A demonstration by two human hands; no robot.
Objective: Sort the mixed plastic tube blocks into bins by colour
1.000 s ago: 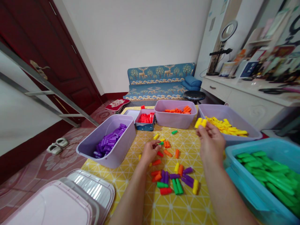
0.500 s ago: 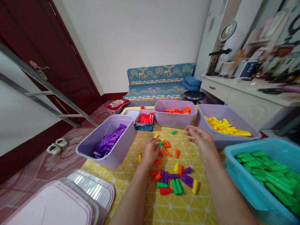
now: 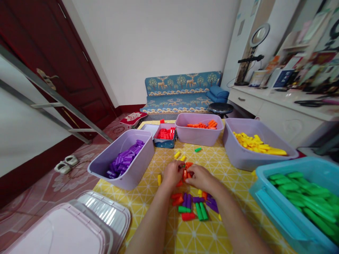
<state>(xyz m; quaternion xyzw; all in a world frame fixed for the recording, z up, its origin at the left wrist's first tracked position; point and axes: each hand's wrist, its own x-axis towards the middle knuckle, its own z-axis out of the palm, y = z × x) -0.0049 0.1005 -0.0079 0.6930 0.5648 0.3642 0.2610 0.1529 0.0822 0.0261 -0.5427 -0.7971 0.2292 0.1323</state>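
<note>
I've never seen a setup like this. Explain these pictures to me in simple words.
There is no machine here: these are a person's bare hands, seen by one camera worn on the head, looking forward and down.

The left hand and right hand are close together, fingertips at small orange plastic pieces. The fingers hide too much to tell what each firmly holds.

On the yellow tablecloth with white lines lie more loose plastic pieces, including purple, green, red and yellow ones.

Around them stand a lavender plastic tub of purple pieces, a small dark blue box of red pieces, lavender tubs of orange pieces and yellow pieces, and a turquoise plastic tub of green pieces.
</note>
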